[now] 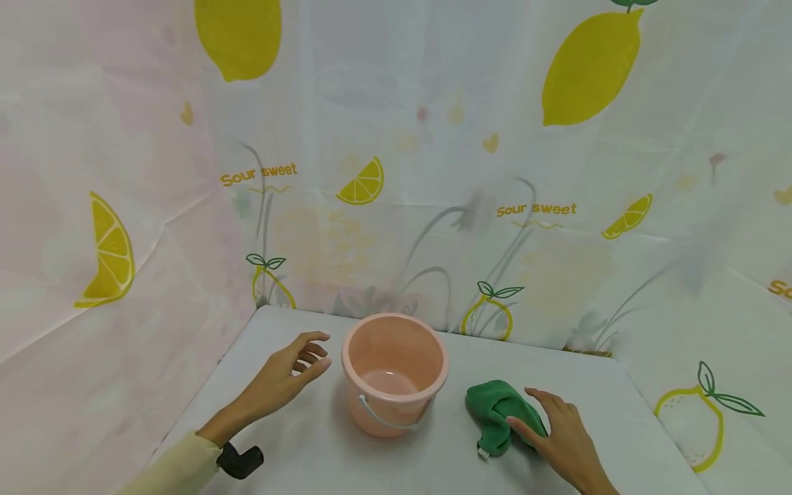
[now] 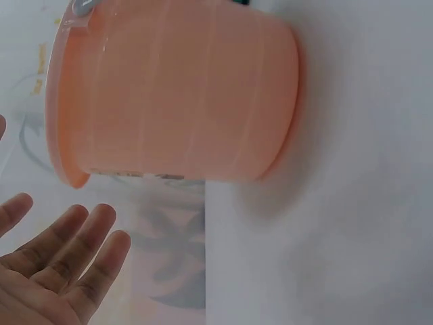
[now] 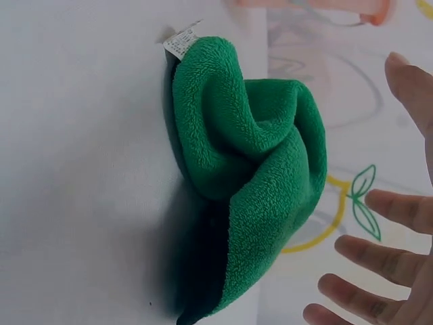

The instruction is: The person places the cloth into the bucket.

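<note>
A peach-pink plastic bucket stands upright in the middle of the table, its pale handle hanging down the near side. To its left, my left hand hovers with loosely spread fingers, apart from the rim; the left wrist view shows those fingers beside the bucket wall. Right of the bucket lies a crumpled green towel with a small white label. My right hand is at the towel's right side, thumb and fingers apart, holding nothing. In the right wrist view a gap separates the fingers from the cloth.
The white table meets a lemon-printed fabric backdrop at the back and on both sides. A black band with a small device sits on my left wrist, below a pale sleeve.
</note>
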Available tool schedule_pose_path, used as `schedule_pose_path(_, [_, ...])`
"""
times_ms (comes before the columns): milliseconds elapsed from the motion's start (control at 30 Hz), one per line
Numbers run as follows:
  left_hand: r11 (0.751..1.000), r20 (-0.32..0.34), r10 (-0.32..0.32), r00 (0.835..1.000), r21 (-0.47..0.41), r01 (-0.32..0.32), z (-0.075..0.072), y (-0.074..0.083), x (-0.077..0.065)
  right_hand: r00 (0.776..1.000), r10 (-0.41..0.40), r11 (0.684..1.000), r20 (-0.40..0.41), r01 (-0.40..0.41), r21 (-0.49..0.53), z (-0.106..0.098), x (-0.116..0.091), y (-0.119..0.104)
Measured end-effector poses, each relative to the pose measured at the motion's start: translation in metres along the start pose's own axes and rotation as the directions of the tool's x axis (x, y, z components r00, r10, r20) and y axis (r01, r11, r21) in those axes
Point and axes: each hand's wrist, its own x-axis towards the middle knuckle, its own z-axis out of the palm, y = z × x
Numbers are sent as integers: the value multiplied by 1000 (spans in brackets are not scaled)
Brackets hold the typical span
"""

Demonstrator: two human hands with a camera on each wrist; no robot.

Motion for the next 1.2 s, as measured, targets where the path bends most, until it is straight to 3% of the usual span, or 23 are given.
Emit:
schedule_pose_path(600, [996, 30, 0, 1000, -93, 3, 18, 6, 11, 999, -23, 999, 46, 22, 24, 16, 10, -6])
schedule_pose_path(967, [993, 66, 11, 998, -117, -3, 23, 9, 15, 990, -29, 1000, 140, 28, 9, 27, 17, -9])
schedule_pose_path(1200, [992, 78, -21, 997, -126, 31, 27, 7, 16, 984, -24, 1000, 179, 20, 21, 35, 22, -8])
